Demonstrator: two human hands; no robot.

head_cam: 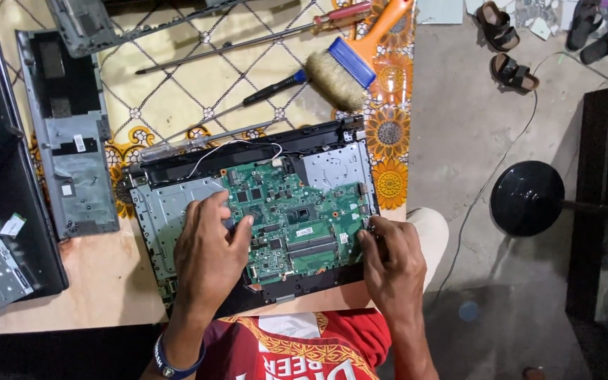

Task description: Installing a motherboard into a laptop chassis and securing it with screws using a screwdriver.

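Left hand [209, 246] lies with spread fingers on the green rectangular circuit board [293, 218]; right hand [392, 257] fingers pinch the board's right edge.

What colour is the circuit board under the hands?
Green, with dark chips; the circuit board shows clearly in the head view, between the left hand and right hand.

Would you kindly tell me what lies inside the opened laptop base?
Inside the laptop base, a green circuit board fills the middle, with silver metal plate beside it. The left hand and right hand cover what lies beneath them.
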